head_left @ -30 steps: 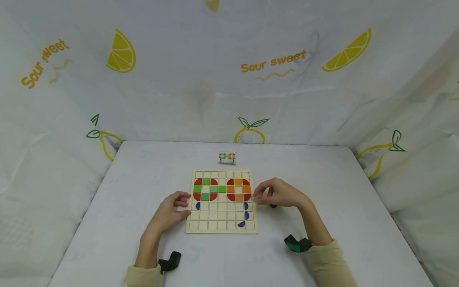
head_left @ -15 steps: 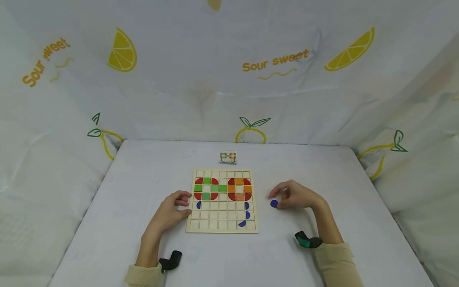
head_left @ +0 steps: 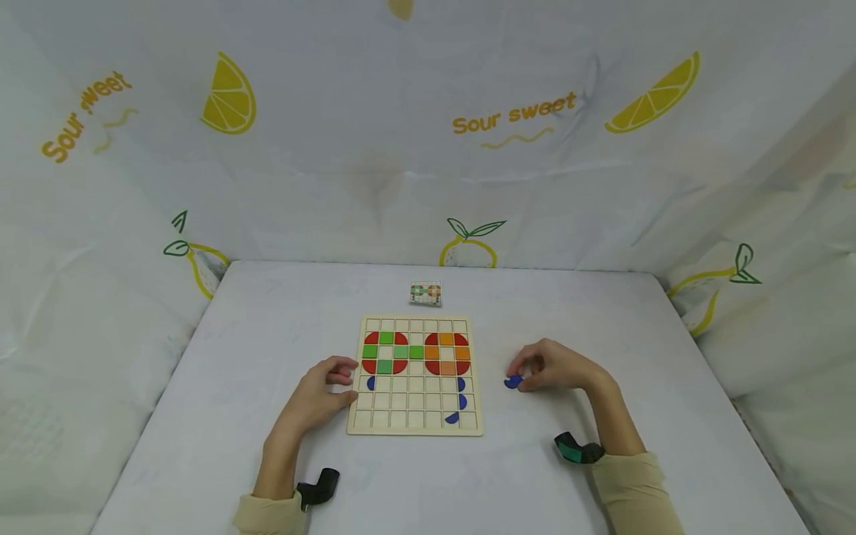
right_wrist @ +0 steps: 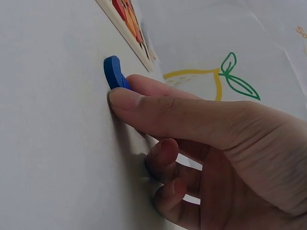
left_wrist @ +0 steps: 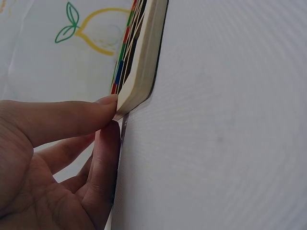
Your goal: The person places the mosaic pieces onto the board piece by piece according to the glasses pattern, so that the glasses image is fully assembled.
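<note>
A square wooden grid board [head_left: 406, 420] lies flat on the white table, with red, green and orange tiles in its upper rows and several blue half-round tiles lower down. My left hand [head_left: 328, 390] rests at its left side, thumb and fingertips touching the edge; in the left wrist view the thumb [left_wrist: 72, 117] meets the board's rim. Right of the board, my right hand [head_left: 551, 368] pinches a blue half-round tile [right_wrist: 115, 72] between thumb and index finger, close to the tabletop. A second blue piece seems to lie against it, mostly hidden by the fingers.
A small pattern card [head_left: 426, 293], showing a similar coloured design, stands behind the board. Black wrist cameras [head_left: 318, 487] hang at both forearms. A white printed cloth [head_left: 374, 186] rises behind the table.
My right hand has moved right, away from the board's edge, to the blue pieces on the table. What looked like one disc now shows as offset halves. My left hand has stayed put.
</note>
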Action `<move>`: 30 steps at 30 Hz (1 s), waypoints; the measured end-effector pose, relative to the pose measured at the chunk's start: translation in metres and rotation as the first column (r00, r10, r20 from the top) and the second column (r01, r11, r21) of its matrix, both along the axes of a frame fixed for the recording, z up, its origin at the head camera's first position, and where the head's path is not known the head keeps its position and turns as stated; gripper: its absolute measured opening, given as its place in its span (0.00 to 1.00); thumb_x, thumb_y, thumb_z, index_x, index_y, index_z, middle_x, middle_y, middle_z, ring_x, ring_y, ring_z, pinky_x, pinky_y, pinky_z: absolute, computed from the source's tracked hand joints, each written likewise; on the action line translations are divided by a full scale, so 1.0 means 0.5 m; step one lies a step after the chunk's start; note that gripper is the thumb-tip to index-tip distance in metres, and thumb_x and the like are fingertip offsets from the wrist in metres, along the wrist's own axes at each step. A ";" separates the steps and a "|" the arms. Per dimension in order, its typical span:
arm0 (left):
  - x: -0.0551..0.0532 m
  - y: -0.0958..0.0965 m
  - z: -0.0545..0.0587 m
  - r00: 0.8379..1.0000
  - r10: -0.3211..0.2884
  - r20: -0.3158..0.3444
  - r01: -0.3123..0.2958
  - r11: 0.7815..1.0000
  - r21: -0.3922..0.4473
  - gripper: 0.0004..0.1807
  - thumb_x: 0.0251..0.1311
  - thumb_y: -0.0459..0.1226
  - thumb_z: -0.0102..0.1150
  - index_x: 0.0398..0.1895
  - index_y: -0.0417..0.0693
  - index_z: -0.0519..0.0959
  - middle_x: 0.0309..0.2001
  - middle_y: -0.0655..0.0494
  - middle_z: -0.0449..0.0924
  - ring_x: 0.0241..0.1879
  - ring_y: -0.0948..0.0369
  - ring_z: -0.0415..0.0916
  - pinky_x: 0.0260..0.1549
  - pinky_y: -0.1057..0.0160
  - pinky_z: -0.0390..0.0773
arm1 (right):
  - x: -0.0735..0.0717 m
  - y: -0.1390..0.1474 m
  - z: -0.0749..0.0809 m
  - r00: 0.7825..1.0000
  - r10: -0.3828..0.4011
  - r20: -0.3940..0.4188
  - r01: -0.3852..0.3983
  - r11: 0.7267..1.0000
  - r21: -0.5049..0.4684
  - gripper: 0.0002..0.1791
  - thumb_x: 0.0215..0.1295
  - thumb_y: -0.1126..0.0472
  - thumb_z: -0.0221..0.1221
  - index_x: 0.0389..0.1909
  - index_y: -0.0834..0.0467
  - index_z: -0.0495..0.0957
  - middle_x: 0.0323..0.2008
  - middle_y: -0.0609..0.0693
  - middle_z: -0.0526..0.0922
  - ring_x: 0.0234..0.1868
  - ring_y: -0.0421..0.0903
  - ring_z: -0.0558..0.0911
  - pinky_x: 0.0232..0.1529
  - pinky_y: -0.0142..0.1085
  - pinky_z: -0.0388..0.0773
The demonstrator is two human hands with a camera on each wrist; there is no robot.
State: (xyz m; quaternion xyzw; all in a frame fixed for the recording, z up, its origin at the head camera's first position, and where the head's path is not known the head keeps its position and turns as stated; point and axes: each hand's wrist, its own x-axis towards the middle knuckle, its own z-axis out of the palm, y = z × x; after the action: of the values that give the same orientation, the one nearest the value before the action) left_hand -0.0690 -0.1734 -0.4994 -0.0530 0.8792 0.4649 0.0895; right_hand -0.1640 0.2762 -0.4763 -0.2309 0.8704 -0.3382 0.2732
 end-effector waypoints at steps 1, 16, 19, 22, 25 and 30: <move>0.000 0.000 0.000 1.000 0.000 0.000 0.000 1.000 0.001 0.26 0.60 0.27 0.73 0.63 0.43 0.82 0.51 0.48 0.83 0.52 0.55 0.82 0.54 0.56 0.81 | 0.001 0.002 0.000 1.000 -0.005 -0.002 0.005 1.000 0.002 0.09 0.63 0.66 0.75 0.43 0.54 0.91 0.36 0.48 0.89 0.33 0.43 0.79 0.34 0.31 0.76; 0.000 0.003 0.000 1.000 -0.001 -0.006 0.001 1.000 0.008 0.26 0.59 0.27 0.74 0.63 0.43 0.82 0.50 0.48 0.83 0.51 0.56 0.82 0.53 0.56 0.81 | 0.012 0.019 -0.012 0.998 -0.034 -0.047 0.034 0.999 -0.011 0.06 0.67 0.61 0.73 0.43 0.54 0.90 0.34 0.46 0.86 0.33 0.40 0.77 0.34 0.29 0.75; -0.001 0.003 0.001 1.000 -0.001 -0.008 0.001 1.000 0.010 0.27 0.59 0.27 0.74 0.63 0.43 0.82 0.50 0.48 0.83 0.51 0.56 0.82 0.53 0.57 0.81 | 0.012 0.021 -0.011 0.997 -0.030 -0.067 0.030 1.000 -0.009 0.06 0.68 0.60 0.73 0.43 0.54 0.90 0.35 0.45 0.86 0.33 0.39 0.77 0.35 0.29 0.75; -0.002 0.004 0.003 1.000 -0.006 -0.011 0.006 1.000 0.009 0.27 0.59 0.27 0.74 0.62 0.43 0.82 0.50 0.48 0.83 0.51 0.56 0.82 0.53 0.57 0.81 | 0.014 0.020 -0.009 0.995 -0.032 -0.091 0.031 0.999 -0.017 0.06 0.68 0.60 0.72 0.43 0.54 0.90 0.35 0.45 0.86 0.33 0.39 0.77 0.35 0.29 0.75; -0.002 0.003 0.004 1.000 -0.012 -0.016 0.012 1.000 0.005 0.27 0.58 0.27 0.75 0.62 0.42 0.82 0.50 0.48 0.83 0.51 0.56 0.82 0.52 0.57 0.81 | 0.015 0.011 -0.007 0.992 -0.035 -0.120 0.030 0.999 -0.042 0.06 0.69 0.59 0.72 0.44 0.54 0.90 0.36 0.45 0.87 0.35 0.38 0.77 0.37 0.29 0.76; -0.001 0.001 0.002 1.000 -0.009 -0.017 0.009 1.000 0.006 0.27 0.58 0.27 0.74 0.62 0.42 0.82 0.50 0.47 0.83 0.50 0.56 0.82 0.51 0.59 0.81 | 0.014 -0.016 -0.001 0.989 -0.037 -0.141 0.024 0.995 -0.093 0.08 0.69 0.57 0.73 0.45 0.52 0.89 0.39 0.46 0.88 0.38 0.39 0.79 0.41 0.30 0.79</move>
State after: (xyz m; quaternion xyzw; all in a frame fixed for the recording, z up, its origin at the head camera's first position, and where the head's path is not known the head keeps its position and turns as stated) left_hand -0.0697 -0.1727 -0.4982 -0.0448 0.8787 0.4676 0.0844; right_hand -0.1571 0.2682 -0.4770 -0.2532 0.8750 -0.3642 0.1942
